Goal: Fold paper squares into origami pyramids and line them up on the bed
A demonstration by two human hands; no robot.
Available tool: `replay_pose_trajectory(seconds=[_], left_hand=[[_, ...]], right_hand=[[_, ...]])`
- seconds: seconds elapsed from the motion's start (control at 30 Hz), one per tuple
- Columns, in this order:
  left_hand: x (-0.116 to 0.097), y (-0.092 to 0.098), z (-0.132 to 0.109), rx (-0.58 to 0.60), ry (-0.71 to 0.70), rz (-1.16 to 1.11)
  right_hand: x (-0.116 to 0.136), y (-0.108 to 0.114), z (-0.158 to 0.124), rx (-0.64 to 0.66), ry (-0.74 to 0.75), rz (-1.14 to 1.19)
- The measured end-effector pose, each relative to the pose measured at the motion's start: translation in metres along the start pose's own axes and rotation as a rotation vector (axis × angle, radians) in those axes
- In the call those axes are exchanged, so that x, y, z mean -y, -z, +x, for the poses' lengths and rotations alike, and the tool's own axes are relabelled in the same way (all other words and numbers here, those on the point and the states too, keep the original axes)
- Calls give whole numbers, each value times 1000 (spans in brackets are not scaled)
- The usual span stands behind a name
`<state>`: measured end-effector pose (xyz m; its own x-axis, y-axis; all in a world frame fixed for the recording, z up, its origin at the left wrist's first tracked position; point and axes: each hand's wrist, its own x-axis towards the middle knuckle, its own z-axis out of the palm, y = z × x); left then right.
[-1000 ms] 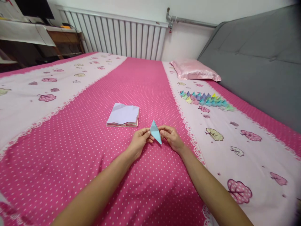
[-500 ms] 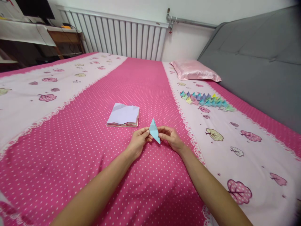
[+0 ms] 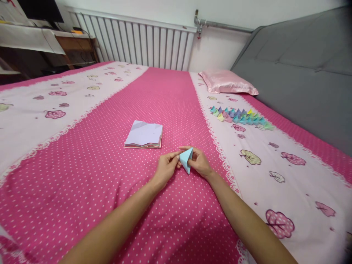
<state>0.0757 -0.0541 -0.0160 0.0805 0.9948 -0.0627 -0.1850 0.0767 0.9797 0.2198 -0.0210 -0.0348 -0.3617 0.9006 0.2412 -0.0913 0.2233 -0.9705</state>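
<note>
A light-blue folded paper piece, pointed at top and bottom, is held between both hands above the pink bedspread. My left hand pinches its left edge between thumb and fingers. On the other side, my right hand grips the paper, its thumb at the folded opening and its fingers partly hidden behind. Just beyond the left hand lies a stack of square paper with a pale lilac sheet on top.
Several small folded paper pieces in blue, purple, yellow, green and pink stand in rows at the right. Behind them are a pink pillow and a grey headboard. A white radiator lines the far wall; a desk stands far left.
The blue paper has turned in my hands and shifted slightly right and down, its fold now opened wider. The right hand's fingers have moved behind it. The left hand has followed rightward.
</note>
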Motion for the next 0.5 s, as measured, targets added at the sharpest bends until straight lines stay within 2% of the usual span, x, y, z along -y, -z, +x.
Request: replay_pose_trajectory(seconds=[0.23, 0.37, 0.5], left_hand=[[0, 0, -2, 111, 6, 89], [2, -2, -5, 167, -36, 85], [11, -3, -6, 172, -50, 80]], right_hand=[[-4, 0, 1, -150, 203, -192], [-3, 0, 1, -266, 223, -225], [-2, -1, 1, -301, 233, -308]])
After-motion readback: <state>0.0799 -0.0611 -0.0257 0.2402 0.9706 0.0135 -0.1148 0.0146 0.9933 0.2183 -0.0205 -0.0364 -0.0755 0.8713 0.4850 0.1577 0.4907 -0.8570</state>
